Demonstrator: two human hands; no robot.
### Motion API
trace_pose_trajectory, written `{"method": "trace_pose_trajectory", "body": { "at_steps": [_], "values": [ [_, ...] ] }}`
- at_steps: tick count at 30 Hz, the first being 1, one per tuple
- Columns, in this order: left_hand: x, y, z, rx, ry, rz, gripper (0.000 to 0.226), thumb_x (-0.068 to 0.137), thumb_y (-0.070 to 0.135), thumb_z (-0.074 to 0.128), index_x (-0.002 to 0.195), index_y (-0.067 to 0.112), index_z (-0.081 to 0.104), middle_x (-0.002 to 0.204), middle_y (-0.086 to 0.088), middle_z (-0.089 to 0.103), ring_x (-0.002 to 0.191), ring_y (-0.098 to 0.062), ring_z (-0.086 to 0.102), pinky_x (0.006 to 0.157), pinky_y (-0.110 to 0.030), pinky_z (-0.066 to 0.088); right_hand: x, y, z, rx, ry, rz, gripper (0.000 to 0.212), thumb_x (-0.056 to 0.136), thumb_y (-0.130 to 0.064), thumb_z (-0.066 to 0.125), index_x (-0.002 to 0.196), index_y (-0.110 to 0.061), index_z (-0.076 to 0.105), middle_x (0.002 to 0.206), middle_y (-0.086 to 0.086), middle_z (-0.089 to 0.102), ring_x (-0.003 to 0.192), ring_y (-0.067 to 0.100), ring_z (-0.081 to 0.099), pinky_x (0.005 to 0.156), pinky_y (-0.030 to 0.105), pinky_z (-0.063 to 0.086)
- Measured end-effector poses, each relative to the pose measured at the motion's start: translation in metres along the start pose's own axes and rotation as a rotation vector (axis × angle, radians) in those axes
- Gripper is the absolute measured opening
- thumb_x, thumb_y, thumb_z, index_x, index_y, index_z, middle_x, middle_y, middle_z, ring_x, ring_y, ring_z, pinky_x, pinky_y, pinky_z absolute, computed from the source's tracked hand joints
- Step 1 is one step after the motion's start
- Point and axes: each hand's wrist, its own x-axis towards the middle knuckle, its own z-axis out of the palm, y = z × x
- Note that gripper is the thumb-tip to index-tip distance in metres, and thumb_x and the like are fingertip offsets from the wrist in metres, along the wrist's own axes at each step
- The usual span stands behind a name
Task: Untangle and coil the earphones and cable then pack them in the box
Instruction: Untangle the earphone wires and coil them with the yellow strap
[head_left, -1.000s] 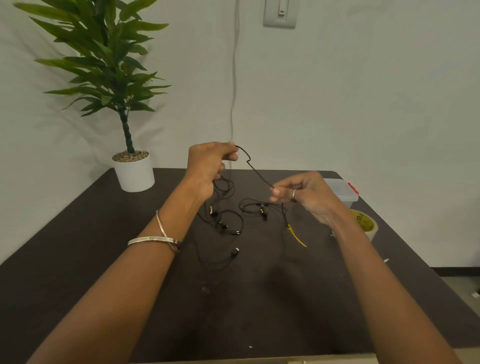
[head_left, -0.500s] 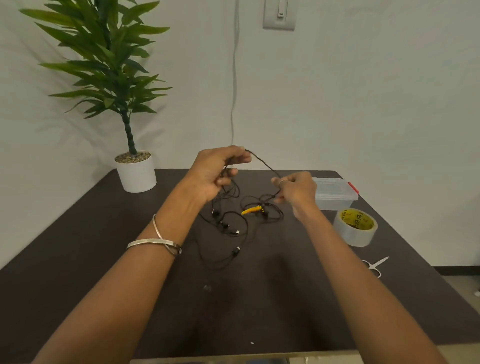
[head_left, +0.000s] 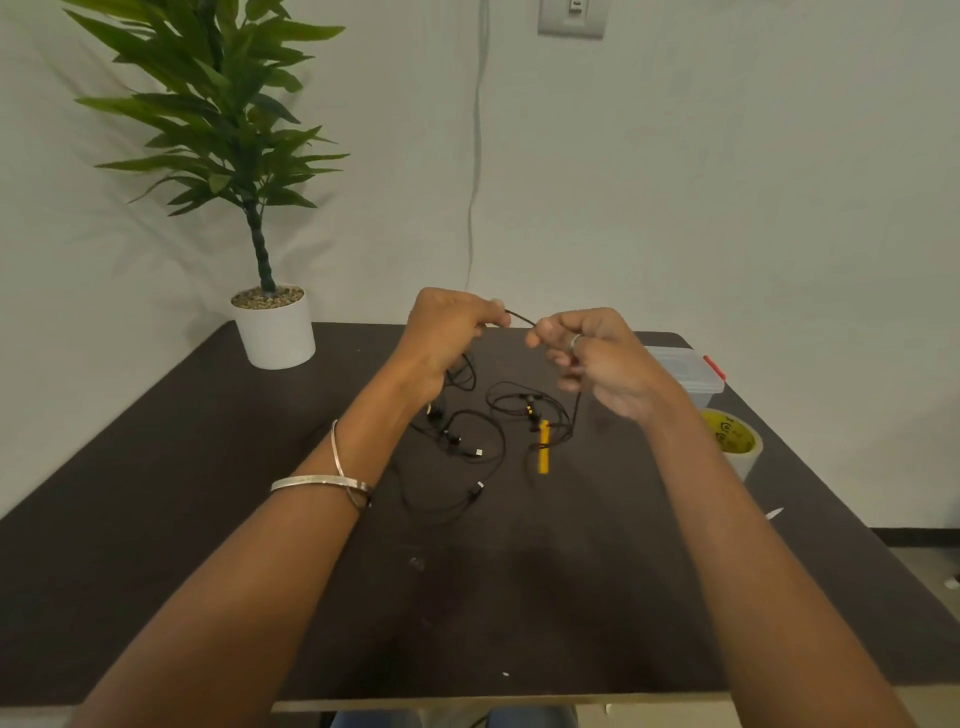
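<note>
A tangle of thin black earphones and cable (head_left: 483, 441) lies on the dark table (head_left: 156, 519), with small plugs and earbuds among the loops and a yellow piece (head_left: 543, 453) hanging in it. My left hand (head_left: 447, 338) and my right hand (head_left: 597, 358) are raised above the tangle, close together, each pinching the same short stretch of black cable (head_left: 519, 317) between them. More cable drops from both hands to the table. The clear plastic box (head_left: 685, 374) with a red clip sits at the far right, partly hidden by my right hand.
A potted plant in a white pot (head_left: 274, 332) stands at the table's far left corner. A roll of tape (head_left: 732, 441) lies right of my right forearm, with a pale scissor tip (head_left: 774, 513) just beyond it. A white wall is close behind.
My right hand has risen and moved left toward my left hand, shortening the cable stretched between them. The yellow piece has swung from lying sideways to hanging upright.
</note>
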Motion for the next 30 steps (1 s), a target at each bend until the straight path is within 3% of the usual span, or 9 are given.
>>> {"method": "trace_pose_trajectory", "body": {
  "at_steps": [3, 11, 14, 17, 19, 21, 23, 27, 30],
  "values": [
    [0.006, 0.000, -0.012, -0.287, 0.091, -0.060, 0.010, 0.085, 0.013, 0.063, 0.082, 0.005, 0.068, 0.049, 0.007, 0.029, 0.042, -0.008, 0.020, 0.041, -0.022, 0.014, 0.000, 0.018, -0.006, -0.049, 0.014, -0.009, 0.029, 0.101, -0.016, 0.046, 0.079, -0.007, 0.061, 0.055, -0.002, 0.029, 0.042, 0.003, 0.027, 0.039, 0.015, 0.021],
    [0.026, 0.015, -0.055, -0.677, 0.315, 0.009, 0.021, 0.092, 0.016, 0.056, 0.075, 0.008, 0.064, 0.049, 0.007, 0.025, 0.041, -0.007, 0.016, 0.037, -0.021, 0.014, -0.013, 0.078, -0.045, -0.276, 0.118, 0.032, 0.033, 0.103, -0.014, 0.040, 0.076, -0.013, 0.059, 0.058, -0.002, 0.039, 0.051, 0.005, 0.034, 0.051, 0.021, 0.027],
    [0.026, 0.020, -0.055, -0.694, 0.330, 0.056, 0.021, 0.092, 0.016, 0.056, 0.075, 0.008, 0.065, 0.050, 0.006, 0.025, 0.042, -0.008, 0.016, 0.039, -0.022, 0.014, -0.011, 0.087, -0.051, -0.493, 0.110, 0.006, 0.032, 0.102, -0.009, 0.039, 0.076, -0.009, 0.057, 0.067, -0.001, 0.052, 0.065, 0.016, 0.044, 0.059, 0.024, 0.037],
    [0.025, 0.021, -0.049, -0.715, 0.327, 0.080, 0.020, 0.092, 0.017, 0.055, 0.078, 0.008, 0.067, 0.051, 0.005, 0.025, 0.043, -0.008, 0.016, 0.039, -0.023, 0.014, -0.005, 0.081, -0.052, -0.725, 0.074, 0.076, 0.026, 0.098, 0.004, 0.038, 0.086, 0.000, 0.061, 0.074, -0.001, 0.061, 0.074, 0.018, 0.057, 0.061, 0.010, 0.041],
    [0.024, 0.021, -0.045, -0.617, 0.290, 0.055, 0.018, 0.091, 0.017, 0.057, 0.080, 0.009, 0.067, 0.050, 0.007, 0.025, 0.042, -0.008, 0.016, 0.038, -0.022, 0.014, 0.000, 0.075, -0.057, -0.845, 0.005, 0.183, 0.023, 0.092, 0.005, 0.048, 0.097, -0.008, 0.066, 0.095, 0.005, 0.067, 0.095, 0.021, 0.062, 0.078, 0.019, 0.047],
    [0.021, 0.021, -0.038, -0.439, 0.200, 0.014, 0.015, 0.089, 0.017, 0.060, 0.080, 0.009, 0.069, 0.048, 0.008, 0.026, 0.042, -0.008, 0.017, 0.037, -0.022, 0.013, 0.003, 0.057, -0.056, -0.794, -0.018, 0.199, 0.032, 0.088, -0.008, 0.066, 0.120, -0.009, 0.062, 0.118, -0.001, 0.061, 0.114, 0.014, 0.054, 0.094, 0.026, 0.043],
    [0.015, 0.020, -0.027, -0.264, 0.081, -0.001, 0.012, 0.086, 0.017, 0.063, 0.081, 0.008, 0.070, 0.049, 0.007, 0.027, 0.043, -0.009, 0.017, 0.038, -0.021, 0.013, 0.004, 0.030, -0.043, -0.484, 0.013, 0.066, 0.054, 0.085, -0.017, 0.071, 0.135, -0.009, 0.051, 0.130, -0.006, 0.056, 0.122, 0.008, 0.051, 0.104, 0.026, 0.040],
    [0.005, 0.020, -0.005, -0.092, -0.078, 0.018, 0.016, 0.086, 0.021, 0.064, 0.077, 0.011, 0.073, 0.049, 0.005, 0.028, 0.044, -0.010, 0.019, 0.041, -0.021, 0.015, 0.003, -0.021, -0.003, -0.162, -0.019, -0.119, 0.035, 0.094, -0.023, 0.060, 0.124, -0.006, 0.059, 0.102, 0.001, 0.072, 0.095, 0.013, 0.068, 0.087, 0.023, 0.053],
    [0.003, 0.021, -0.006, -0.037, -0.119, 0.044, 0.022, 0.088, 0.026, 0.064, 0.077, 0.010, 0.073, 0.048, 0.006, 0.031, 0.043, -0.011, 0.020, 0.042, -0.021, 0.017, 0.000, -0.029, 0.007, -0.114, -0.025, -0.108, 0.021, 0.098, -0.015, 0.053, 0.094, -0.002, 0.069, 0.059, 0.002, 0.055, 0.050, 0.012, 0.051, 0.052, 0.024, 0.048]
  ]
}}
